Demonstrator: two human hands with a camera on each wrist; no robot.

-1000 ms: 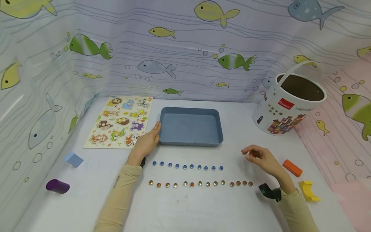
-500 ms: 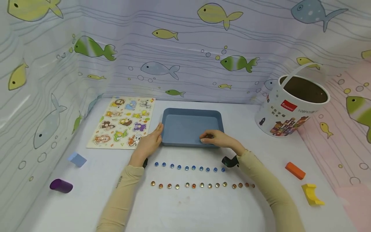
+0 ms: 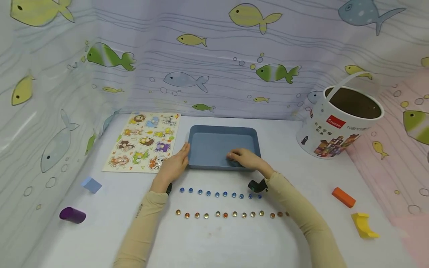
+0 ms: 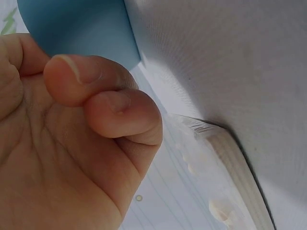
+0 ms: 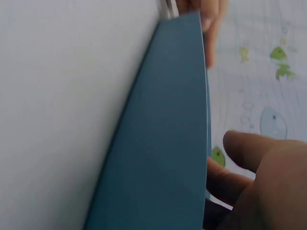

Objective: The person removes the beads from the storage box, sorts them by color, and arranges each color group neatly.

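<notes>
A shallow blue-grey tray [image 3: 221, 145] lies flat on the white table. My left hand [image 3: 173, 165] rests against its left wall with the fingers extended; its smaller fingers [image 4: 115, 108] bend loosely in the left wrist view. My right hand [image 3: 246, 158] reaches over the tray's near right side, fingers bent down toward the tray floor. The right wrist view shows its thumb [image 5: 244, 148] apart from a finger, partly behind the tray wall, with nothing visible between them. Nearer me lie a row of small blue glass beads [image 3: 217, 194] and a row of amber and clear beads [image 3: 225, 214].
An animal puzzle board [image 3: 142, 141] lies left of the tray. A white bucket [image 3: 330, 126] stands at the back right. Blue [image 3: 91, 184] and purple [image 3: 72, 215] blocks lie left, orange [image 3: 343, 197] and yellow [image 3: 363, 225] ones right. Fish-printed curtains surround the table.
My right hand has moved left from beside the tray to over its near right part, then slightly further left. My left hand stays at the tray's left wall. The view shifts slightly.
</notes>
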